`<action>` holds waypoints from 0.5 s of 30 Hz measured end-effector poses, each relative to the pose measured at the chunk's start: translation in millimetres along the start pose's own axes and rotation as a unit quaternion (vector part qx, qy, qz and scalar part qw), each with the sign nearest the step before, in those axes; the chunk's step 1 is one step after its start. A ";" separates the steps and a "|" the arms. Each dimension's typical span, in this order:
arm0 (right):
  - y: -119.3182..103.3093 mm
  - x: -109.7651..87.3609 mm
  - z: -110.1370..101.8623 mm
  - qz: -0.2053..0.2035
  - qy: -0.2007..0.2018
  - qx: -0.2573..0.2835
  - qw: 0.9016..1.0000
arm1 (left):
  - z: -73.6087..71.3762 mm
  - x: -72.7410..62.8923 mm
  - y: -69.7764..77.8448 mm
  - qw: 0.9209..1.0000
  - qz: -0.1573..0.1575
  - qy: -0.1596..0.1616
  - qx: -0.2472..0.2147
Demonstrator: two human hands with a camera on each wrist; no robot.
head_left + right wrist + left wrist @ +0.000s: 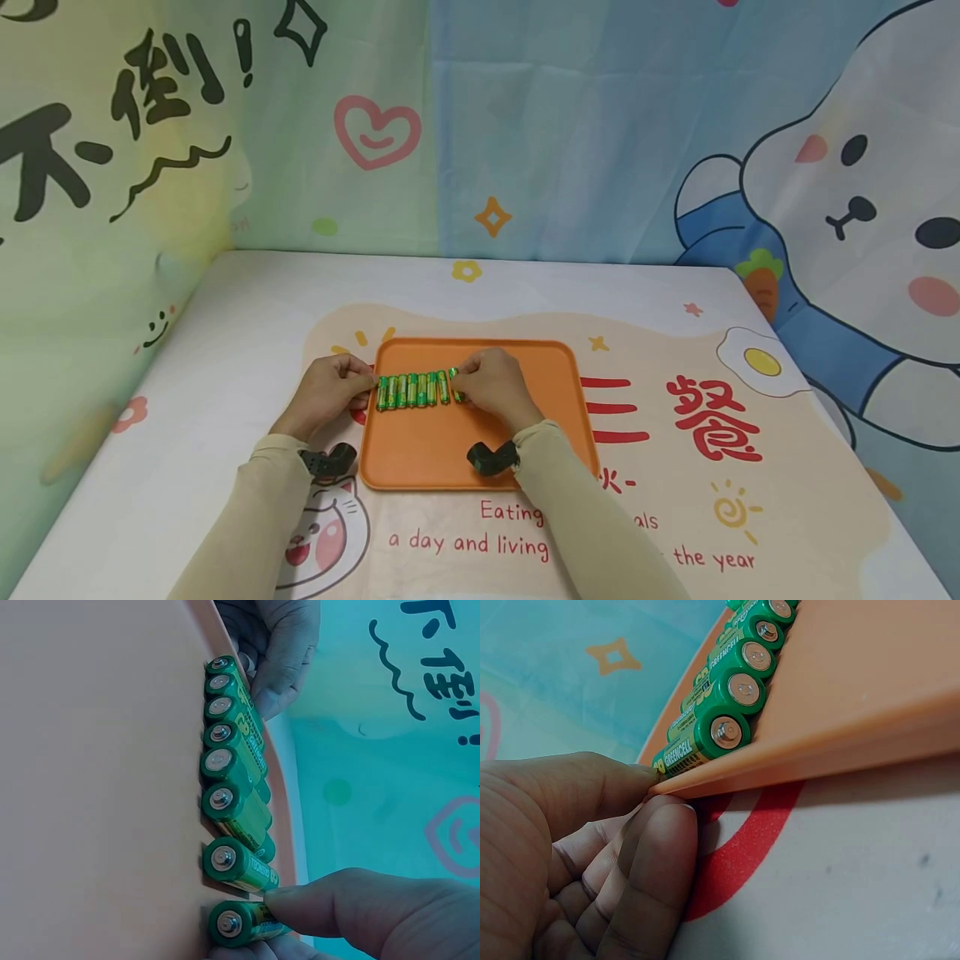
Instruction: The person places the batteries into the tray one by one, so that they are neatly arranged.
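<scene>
An orange tray (420, 454) carries a row of green batteries (412, 391) lying side by side along its far left part. Some show a nub end and others a flat end in the right wrist view. My left hand (321, 395) pinches the tray's left rim, one digit beside the leftmost battery (705, 744) and others outside the rim. At the row's right end my right hand (501, 387) pinches the last battery (234, 924) between thumb and fingers. A narrow gap parts it from the neighbouring battery (236, 864), which lies slightly askew.
The tray rests on a table with a printed cloth (697, 517) bearing red lettering and cartoons. A patterned curtain (570, 150) hangs behind the table. A black wrist camera (492, 458) on my right arm overlaps the tray's front part.
</scene>
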State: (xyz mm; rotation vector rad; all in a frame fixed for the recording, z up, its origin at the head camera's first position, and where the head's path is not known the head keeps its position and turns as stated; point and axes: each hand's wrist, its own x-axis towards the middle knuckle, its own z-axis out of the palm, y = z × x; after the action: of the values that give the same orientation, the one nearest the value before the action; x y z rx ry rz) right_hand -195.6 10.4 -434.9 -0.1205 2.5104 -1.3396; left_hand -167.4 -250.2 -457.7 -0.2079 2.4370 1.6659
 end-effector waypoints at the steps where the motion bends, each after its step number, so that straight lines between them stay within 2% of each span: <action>1: 0.5 0.3 0.5 -0.001 0.001 -0.002 1.000 | 0.0 0.2 -0.1 1.000 0.000 -0.001 0.000; 15: -1.7 -0.6 2.8 -0.005 0.016 -0.035 0.999 | 0.1 0.2 -0.1 1.000 0.003 -0.001 -0.001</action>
State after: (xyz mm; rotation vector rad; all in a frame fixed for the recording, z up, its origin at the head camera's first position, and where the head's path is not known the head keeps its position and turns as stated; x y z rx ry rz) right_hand -194.4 7.3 -434.7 -0.1287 2.5873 -1.2686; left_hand -167.5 -250.2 -457.9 -0.1994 2.4377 1.6705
